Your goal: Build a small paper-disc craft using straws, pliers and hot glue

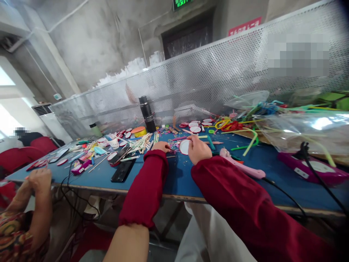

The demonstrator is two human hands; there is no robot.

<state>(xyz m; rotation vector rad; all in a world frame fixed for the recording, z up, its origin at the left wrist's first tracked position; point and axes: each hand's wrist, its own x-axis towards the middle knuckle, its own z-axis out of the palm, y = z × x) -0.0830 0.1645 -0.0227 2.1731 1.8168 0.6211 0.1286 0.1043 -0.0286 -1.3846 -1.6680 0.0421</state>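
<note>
White disc point(184, 147): holding step, apparently.
Right hand point(200, 150): pinching disc; next likely needs steadiness.
Left hand point(163, 147): left of disc; grip unclear.

The right hand point(200, 149) pinches the edge of a round white disc with a red rim point(184, 147) over the blue table point(177, 180). Left of the disc, the left hand point(163, 146) is curled beside small multicoloured loops point(173, 145). A tall black cylindrical bottle point(147, 115) stands behind the disc to the left; a pink plastic corded tool point(247, 169) lies to its right, a black rectangular phone point(123, 172) to its left.
</note>
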